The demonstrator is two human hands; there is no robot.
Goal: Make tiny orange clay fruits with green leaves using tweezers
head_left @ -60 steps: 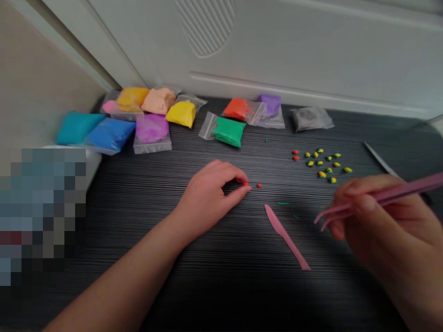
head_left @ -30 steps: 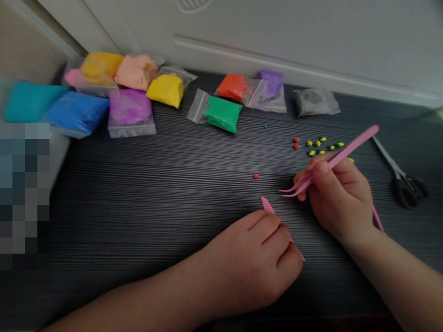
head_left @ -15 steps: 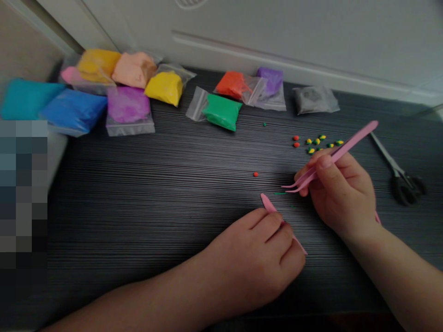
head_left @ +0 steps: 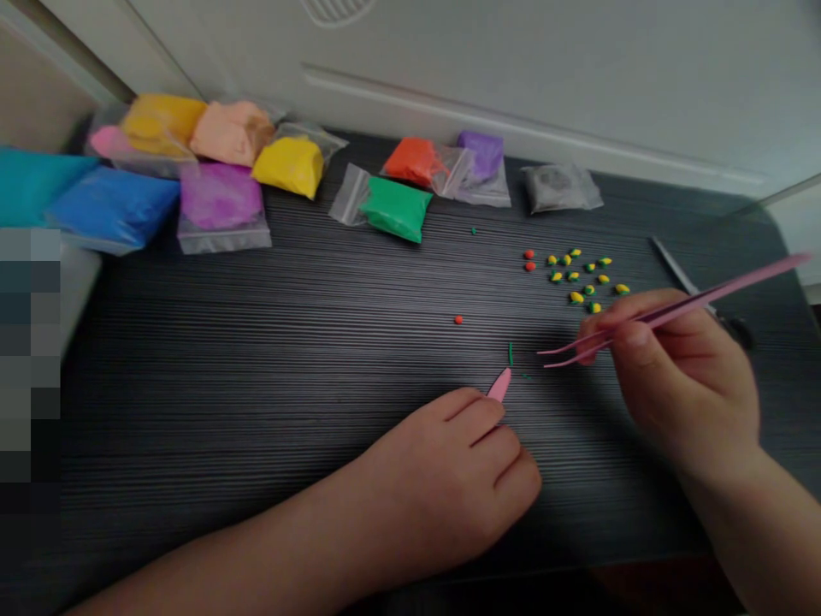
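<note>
Being held: thin pink tweezers (head_left: 737, 284), tips apart, by the right hand (head_left: 683, 385); flat pink knife (head_left: 500, 385), newly turned, by the left hand (head_left: 471, 466).

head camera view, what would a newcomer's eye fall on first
Probably the bright bags along the back of the dark table. Next, the pink tweezers in the right hand, tips apart, and the pink knife in the curled left hand at front centre. Small yellow-and-green pieces lie scattered beyond the right hand.

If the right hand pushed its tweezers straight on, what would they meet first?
Probably the thin green strip, just beyond the pink tweezers in the right hand, though their height above the table is unclear.
</note>
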